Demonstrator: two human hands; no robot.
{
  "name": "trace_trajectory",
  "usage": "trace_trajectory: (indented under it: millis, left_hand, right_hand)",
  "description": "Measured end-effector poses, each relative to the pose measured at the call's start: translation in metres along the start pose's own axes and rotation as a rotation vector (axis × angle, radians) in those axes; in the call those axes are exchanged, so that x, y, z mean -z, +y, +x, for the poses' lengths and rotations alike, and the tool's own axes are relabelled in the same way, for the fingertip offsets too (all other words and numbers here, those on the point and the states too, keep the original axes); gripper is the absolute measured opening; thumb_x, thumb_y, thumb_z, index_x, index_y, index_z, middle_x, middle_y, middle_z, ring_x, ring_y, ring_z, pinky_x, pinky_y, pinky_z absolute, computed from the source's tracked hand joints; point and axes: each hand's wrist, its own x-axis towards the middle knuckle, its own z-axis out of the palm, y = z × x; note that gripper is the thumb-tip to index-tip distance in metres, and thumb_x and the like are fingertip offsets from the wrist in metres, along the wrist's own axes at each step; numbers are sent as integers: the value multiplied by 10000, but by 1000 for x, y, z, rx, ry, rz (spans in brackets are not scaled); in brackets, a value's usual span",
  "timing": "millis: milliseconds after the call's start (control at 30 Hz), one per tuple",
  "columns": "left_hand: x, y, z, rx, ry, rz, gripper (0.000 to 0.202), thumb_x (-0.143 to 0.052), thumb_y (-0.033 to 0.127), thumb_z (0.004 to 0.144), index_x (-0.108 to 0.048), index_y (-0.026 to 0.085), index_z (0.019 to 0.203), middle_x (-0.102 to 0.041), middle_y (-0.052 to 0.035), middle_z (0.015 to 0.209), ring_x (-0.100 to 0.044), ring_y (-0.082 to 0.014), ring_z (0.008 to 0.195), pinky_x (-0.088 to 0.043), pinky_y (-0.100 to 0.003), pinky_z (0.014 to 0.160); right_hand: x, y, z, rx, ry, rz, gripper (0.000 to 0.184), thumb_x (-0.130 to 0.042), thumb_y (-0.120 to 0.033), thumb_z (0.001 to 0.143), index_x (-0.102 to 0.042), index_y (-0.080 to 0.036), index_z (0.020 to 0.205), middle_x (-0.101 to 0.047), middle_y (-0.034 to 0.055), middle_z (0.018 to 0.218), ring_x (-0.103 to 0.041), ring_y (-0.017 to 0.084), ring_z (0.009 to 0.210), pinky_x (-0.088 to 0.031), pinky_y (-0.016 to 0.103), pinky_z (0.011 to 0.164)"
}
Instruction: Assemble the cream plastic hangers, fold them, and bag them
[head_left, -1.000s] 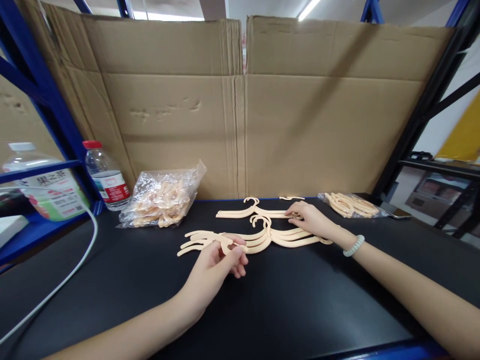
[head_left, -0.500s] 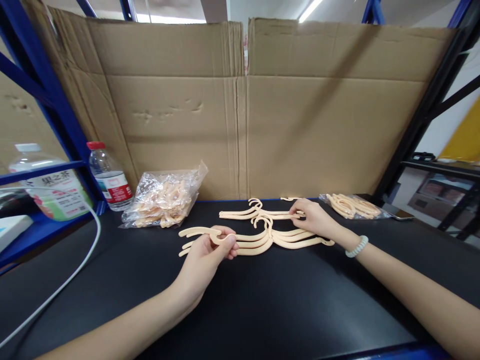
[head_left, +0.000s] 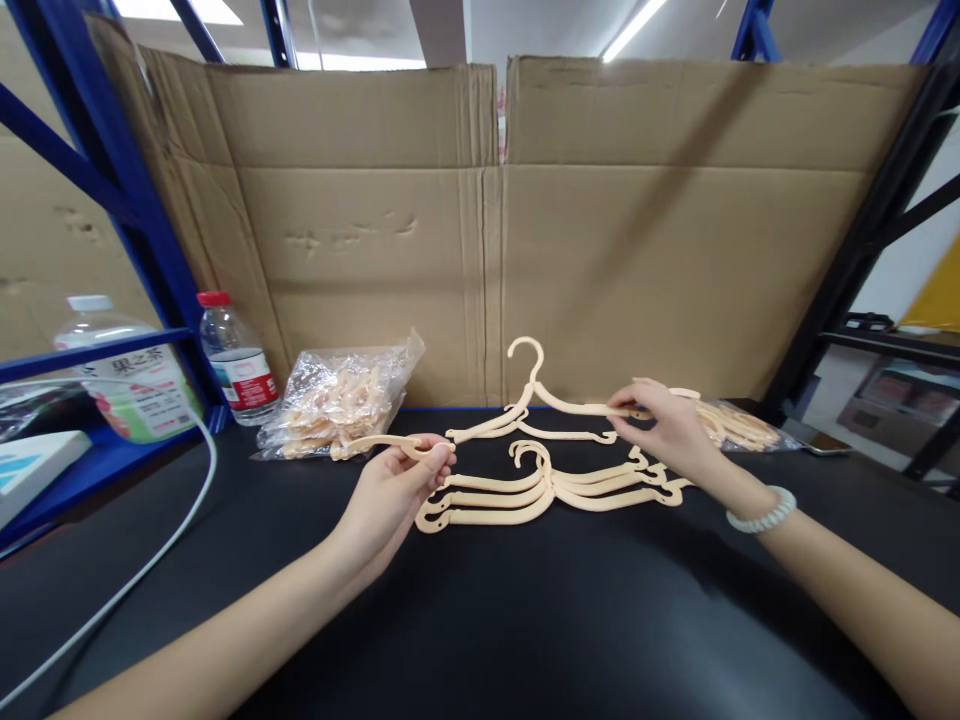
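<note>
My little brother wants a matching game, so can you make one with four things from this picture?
1. Left hand
2. Right hand
3. Red-capped bottle
4. Cardboard

A. Brown, standing at the back
B. At the arm end of the hanger with the highest hook
C. Beside the clear bag on the left
D. Holding a slim curved piece

Pairs: 1-D, 2-B, 3-C, 4-A

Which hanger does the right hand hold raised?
The hanger whose hook stands highest, before the cardboard; the right hand pinches its right end. The others lie on the table.
</note>
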Motion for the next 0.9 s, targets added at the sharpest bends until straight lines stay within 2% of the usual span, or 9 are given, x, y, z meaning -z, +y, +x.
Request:
trace_trajectory:
  millis: [167,267,433,633,767,900]
  left_hand:
    - [6,3,8,6,-17,-74,222,-832,172,628,-653,116,747,-615,-9,710,-551,-83,655,-461,-169,623]
    - [8,2,11,25,-64,-94,185,-799,177,685,-628,133,742,-589,3,725,-559,-88,666,-478,-187,640]
    - [8,3,11,76,-142,-131,179,-754,195,759,-579,156,755,-633,-28,1004,-622,-113,773,-529,-257,742]
    - [6,8,8,115,-254,-193,174,-717,154,793,-549,155,743,-632,-52,1123,-659,-135,814,-553,-234,694]
    - [6,8,7,133,-257,-218,155,-694,128,806,-555,151,742,-652,-54,1010,-670,-134,775,-566,-230,692]
    - [5,7,5,149,-264,-223,155,-685,113,807,-557,142,725,-664,-63,981,-673,-132,743,-575,-242,714]
  right_hand:
    - [13,-2,2,-58,23,77,126,-539,-265,904,-624,-224,988,-658,71,908,-624,218,808,-503,343,684]
    - [16,-1,2,-35,20,114,150,-527,-294,921,-657,-239,970,-639,72,911,-611,218,801,-505,356,681]
    - [18,-1,2,-44,-12,183,180,-523,-331,929,-673,-240,971,-643,70,891,-605,217,792,-500,349,650]
    - [19,-5,2,-31,-47,221,176,-534,-319,919,-682,-227,949,-653,71,878,-611,218,783,-500,358,675]
    - [18,-6,2,-56,-51,218,192,-530,-341,912,-685,-236,953,-653,69,875,-611,220,779,-505,359,679]
    - [17,-6,1,-47,-57,220,185,-534,-351,909,-685,-246,928,-654,64,866,-617,222,779,-511,359,680]
